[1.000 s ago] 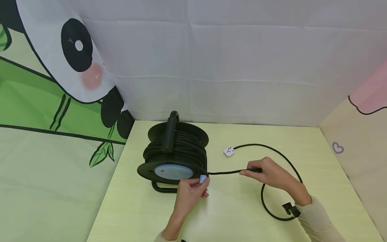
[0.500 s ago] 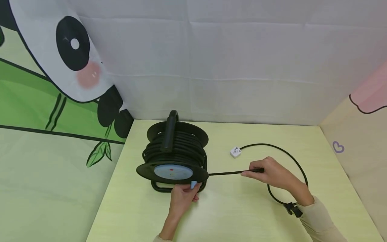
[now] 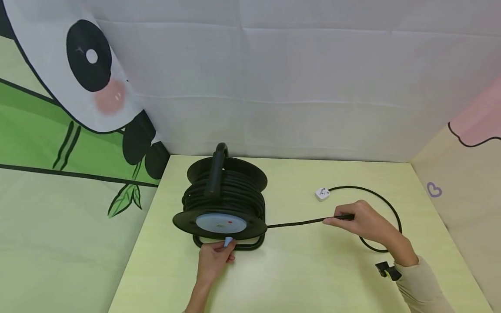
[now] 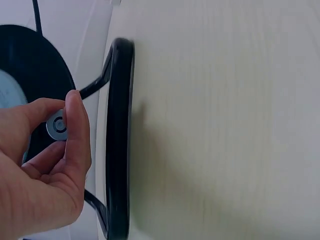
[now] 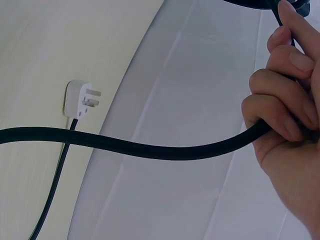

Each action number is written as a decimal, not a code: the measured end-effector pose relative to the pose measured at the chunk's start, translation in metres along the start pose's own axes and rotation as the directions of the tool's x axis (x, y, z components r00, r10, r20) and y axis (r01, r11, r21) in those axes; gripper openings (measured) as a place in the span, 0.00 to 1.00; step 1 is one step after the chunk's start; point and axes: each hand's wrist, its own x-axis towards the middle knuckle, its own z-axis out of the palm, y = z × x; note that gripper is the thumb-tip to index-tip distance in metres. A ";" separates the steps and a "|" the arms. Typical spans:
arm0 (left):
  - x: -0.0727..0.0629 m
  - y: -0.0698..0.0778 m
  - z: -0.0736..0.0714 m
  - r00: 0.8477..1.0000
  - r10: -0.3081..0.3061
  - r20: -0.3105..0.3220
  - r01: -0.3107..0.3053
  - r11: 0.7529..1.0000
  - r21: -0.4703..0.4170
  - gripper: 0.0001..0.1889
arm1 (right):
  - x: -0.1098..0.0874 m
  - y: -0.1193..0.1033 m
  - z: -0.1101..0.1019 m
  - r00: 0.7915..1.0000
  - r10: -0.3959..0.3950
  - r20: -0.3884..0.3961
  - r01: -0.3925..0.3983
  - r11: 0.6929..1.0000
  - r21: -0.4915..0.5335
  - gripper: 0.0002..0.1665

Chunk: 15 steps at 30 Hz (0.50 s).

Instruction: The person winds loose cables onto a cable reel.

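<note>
A black cable reel (image 3: 225, 191) stands on the table, wound with black cable and fitted with a pale blue centre disc (image 3: 221, 223). At the bottom of its front flange, my left hand (image 3: 213, 261) pinches a small blue crank knob (image 3: 228, 241) between thumb and fingers; the knob's round end (image 4: 57, 125) shows in the left wrist view. To the right, my right hand (image 3: 362, 221) grips the black cable (image 3: 295, 223), which runs nearly straight from the reel. In the right wrist view, the fingers curl round the cable and its loose part (image 5: 170, 153) leaves below them.
The cable's free end loops over the table (image 3: 297, 278) to a white plug (image 3: 322, 194) lying behind my right hand. The reel has a black carry handle (image 3: 215, 176) on top and a tubular stand (image 4: 119, 140). White cloth (image 3: 313, 87) hangs behind the table.
My left hand has moved the knob leftward along the flange's lower edge, and the disc has turned. The plug has slid right, the free loop has shrunk, and my right hand sits slightly farther right.
</note>
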 end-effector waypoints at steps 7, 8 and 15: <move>0.005 -0.002 -0.029 0.997 -0.026 -0.071 0.026 1.000 -0.003 0.12 | -0.003 0.001 -0.008 0.999 0.025 -0.023 -0.025 1.000 -0.004 0.21; 0.005 -0.001 -0.033 0.996 -0.027 -0.082 0.027 1.000 -0.003 0.12 | -0.003 0.001 -0.009 0.999 0.035 -0.021 -0.035 0.999 -0.005 0.21; 0.003 0.012 -0.063 0.989 -0.021 -0.144 0.027 0.999 0.044 0.15 | -0.006 0.003 -0.016 0.994 0.107 -0.014 -0.107 0.994 -0.007 0.19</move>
